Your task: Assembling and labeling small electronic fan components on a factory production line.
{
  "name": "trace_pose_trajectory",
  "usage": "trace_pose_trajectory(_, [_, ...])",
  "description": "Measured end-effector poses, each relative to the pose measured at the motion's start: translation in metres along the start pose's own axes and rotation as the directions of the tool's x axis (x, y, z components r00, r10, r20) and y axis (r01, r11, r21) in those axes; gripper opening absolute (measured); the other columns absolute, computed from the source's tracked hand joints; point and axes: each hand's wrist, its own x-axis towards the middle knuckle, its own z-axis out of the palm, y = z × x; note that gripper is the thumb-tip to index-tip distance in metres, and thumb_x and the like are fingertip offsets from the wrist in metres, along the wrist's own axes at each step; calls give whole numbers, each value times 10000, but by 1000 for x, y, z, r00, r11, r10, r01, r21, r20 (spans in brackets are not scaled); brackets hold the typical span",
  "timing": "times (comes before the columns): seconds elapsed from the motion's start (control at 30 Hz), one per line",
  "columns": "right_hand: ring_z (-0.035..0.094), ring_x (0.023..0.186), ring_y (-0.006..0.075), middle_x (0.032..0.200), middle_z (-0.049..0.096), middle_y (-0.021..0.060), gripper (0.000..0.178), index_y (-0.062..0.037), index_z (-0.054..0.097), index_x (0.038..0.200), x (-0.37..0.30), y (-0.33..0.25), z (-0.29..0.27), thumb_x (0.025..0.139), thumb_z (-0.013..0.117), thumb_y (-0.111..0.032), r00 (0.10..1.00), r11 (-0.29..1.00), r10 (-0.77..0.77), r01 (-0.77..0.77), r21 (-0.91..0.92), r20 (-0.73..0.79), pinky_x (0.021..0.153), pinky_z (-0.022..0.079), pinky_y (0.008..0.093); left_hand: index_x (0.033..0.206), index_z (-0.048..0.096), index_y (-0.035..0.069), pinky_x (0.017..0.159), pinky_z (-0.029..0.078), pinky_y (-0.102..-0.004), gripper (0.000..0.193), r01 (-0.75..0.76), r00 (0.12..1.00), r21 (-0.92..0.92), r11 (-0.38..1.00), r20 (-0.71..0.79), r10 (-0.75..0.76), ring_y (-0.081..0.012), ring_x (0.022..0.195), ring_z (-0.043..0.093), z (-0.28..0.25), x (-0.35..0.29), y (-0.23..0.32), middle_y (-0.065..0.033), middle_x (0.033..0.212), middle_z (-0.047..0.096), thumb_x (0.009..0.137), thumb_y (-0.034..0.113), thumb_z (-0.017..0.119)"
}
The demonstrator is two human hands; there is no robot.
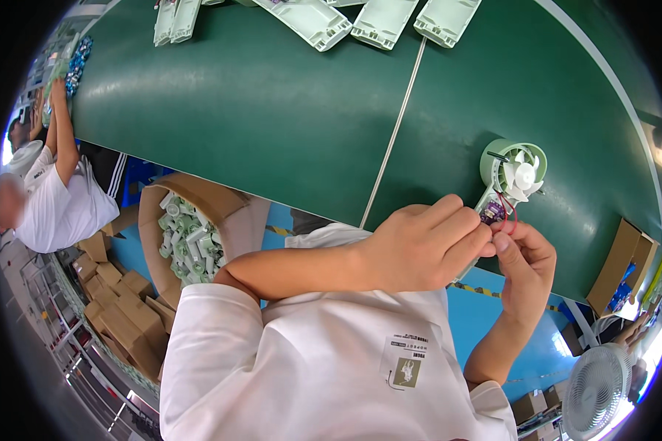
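In the head view, the right hand [526, 257] has its grip pinched narrow on the red wires [515, 214], while the left hand [430, 246] curls over the handle of the small fan [522, 176], its exact hold hidden. The fan's head is just beyond both grips, over the green counter [272, 125]; pale green casings [381, 23] lie well beyond them, farther left.

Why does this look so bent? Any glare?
Head view: the fisheye lens bows the green table along its right edge, and the corners are black; head view: pale sheen on the table's upper left, bright glare beside the large white fan.
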Motion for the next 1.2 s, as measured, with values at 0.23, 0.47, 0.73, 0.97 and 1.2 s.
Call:
trace_pose_trajectory(0.23, [428, 594, -4, 791, 640, -22, 95, 7, 683, 924, 8, 4, -9, 863, 677, -64, 1000, 1000, 2, -2, -29, -6, 511, 260, 156, 966, 608, -3, 478, 463, -305, 407, 440, 894, -184, 879, 188, -408, -193, 589, 575, -6, 5, 1, -67, 738, 566, 790, 323, 777])
trace_pose_trajectory(0.47, [457, 684, 23, 802, 593, -12, 32, 26, 647, 879, 14, 18, 0, 877, 670, 3, 941, 917, -325, 289, -275, -94, 590, 325, 172, 755, 519, 27, 438, 440, -334, 299, 440, 861, -124, 889, 339, -379, -237, 470, 547, -6, 7, 0, -70, 574, 534, 843, 230, 721])
trace_pose_trajectory(0.73, [408, 652, 22, 761, 536, -29, 85, 11, 607, 826, 12, 30, 16, 881, 669, 25, 841, 817, -509, 406, -410, -181, 569, 313, 174, 687, 476, 45, 419, 454, -332, 326, 380, 879, -46, 924, 330, -345, -235, 459, 582, 1, 5, 1, -74, 531, 557, 867, 225, 681])
trace_pose_trajectory(0.97, [364, 621, 27, 736, 523, -25, 137, 3, 575, 778, 14, 39, 13, 870, 667, 45, 756, 693, -641, 491, -528, -137, 547, 284, 180, 687, 476, 47, 413, 459, -325, 313, 347, 885, -15, 938, 336, -322, -214, 442, 578, 6, 3, 2, -68, 517, 553, 872, 211, 667])
trace_pose_trajectory(1.2, [466, 671, 62, 763, 558, 7, 133, 14, 564, 784, 17, 42, 7, 871, 647, 71, 757, 714, -638, 516, -473, -138, 619, 395, 197, 694, 474, 43, 411, 459, -331, 309, 369, 881, -30, 929, 328, -340, -220, 438, 574, 6, 6, 4, -67, 507, 533, 884, 213, 648])
